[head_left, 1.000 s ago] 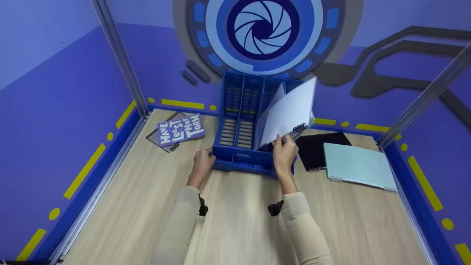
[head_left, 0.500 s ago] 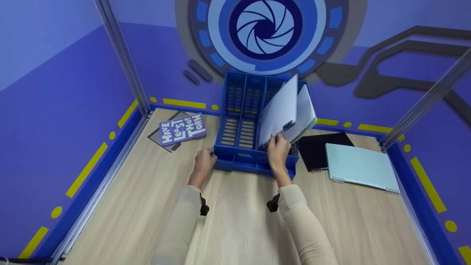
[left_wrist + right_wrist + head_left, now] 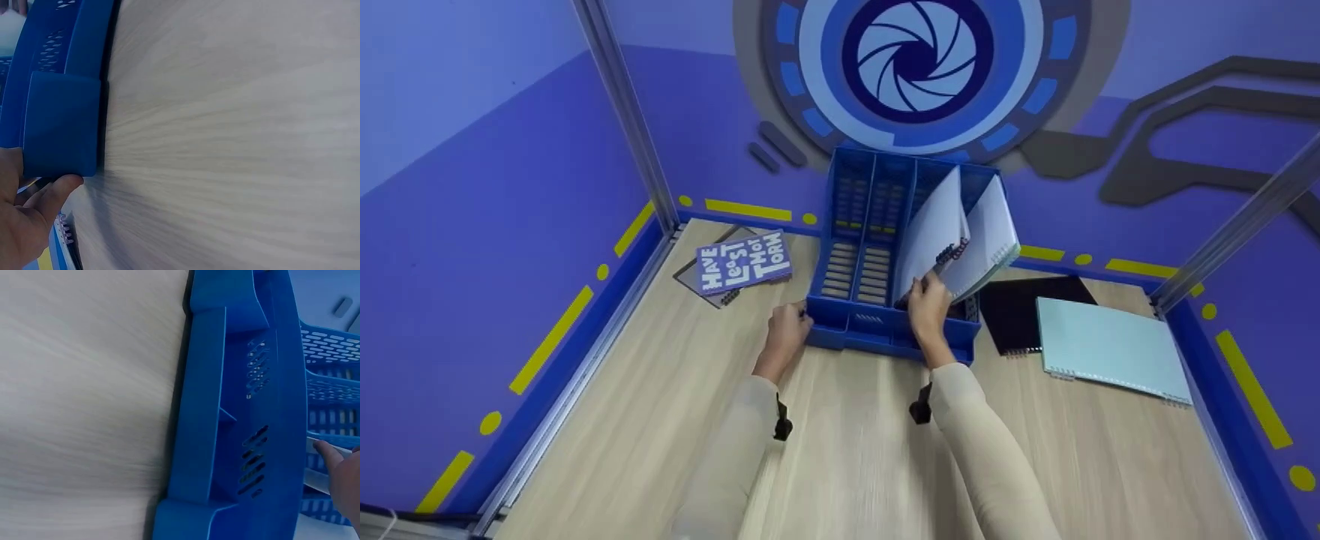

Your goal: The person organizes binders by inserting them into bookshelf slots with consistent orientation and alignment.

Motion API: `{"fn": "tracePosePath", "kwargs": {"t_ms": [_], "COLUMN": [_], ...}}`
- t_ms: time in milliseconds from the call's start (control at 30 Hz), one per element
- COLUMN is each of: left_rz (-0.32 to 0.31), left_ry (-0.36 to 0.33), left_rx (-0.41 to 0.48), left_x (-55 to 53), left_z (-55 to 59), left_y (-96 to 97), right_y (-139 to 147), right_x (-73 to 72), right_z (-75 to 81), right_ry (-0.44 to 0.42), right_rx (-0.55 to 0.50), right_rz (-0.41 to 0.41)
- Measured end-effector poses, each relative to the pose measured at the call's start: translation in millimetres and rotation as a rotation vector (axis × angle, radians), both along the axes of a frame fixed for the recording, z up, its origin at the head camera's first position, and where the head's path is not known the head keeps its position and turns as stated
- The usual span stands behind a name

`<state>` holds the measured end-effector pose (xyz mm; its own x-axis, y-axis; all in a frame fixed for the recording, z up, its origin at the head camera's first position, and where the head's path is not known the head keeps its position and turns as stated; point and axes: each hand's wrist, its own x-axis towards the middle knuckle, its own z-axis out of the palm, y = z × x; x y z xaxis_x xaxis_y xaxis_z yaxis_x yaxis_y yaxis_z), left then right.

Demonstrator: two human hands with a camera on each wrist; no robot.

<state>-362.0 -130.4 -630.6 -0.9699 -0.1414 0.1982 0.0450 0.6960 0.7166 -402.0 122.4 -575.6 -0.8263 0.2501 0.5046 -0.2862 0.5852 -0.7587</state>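
Observation:
A blue file organizer with upright compartments stands against the back wall. My left hand grips its front left corner; in the left wrist view the thumb lies along the organizer's side. With my right hand I pinch the lower edge of a white-covered spiral notebook, which leans upright in a compartment right of the middle. Another spiral notebook, with pale green along its edge, stands tilted in the rightmost compartment. The right wrist view shows only part of my right hand behind the front wall.
Left of the organizer, a purple notebook with white lettering lies over a grey one. To the right, a light teal spiral notebook overlaps a black one. Metal posts frame the table's back corners.
The white notebook has swung left and gone lower into its compartment, the right hand moving left with it. The tilted notebook behind it shows more. The left hand keeps its grip on the corner.

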Motion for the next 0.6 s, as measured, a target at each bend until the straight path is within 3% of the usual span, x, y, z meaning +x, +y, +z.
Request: {"fn": "tracePosePath", "kwargs": {"t_ms": [267,600], "left_rz": [-0.002,0.003], "left_ry": [-0.047,-0.038], "left_rx": [0.009,0.024], "left_x": [1.1,0.6], "left_z": [-1.7,-1.4], "left_y": [2.0,-0.4], "right_y": [-3.4,-2.2], "right_x": [-3.9,-9.1], "right_z": [-10.5,-1.8], "right_ry": [-0.135,-0.233], "right_rx": [-0.054,-0.07], "right_rz": [-0.056,-0.022]}}
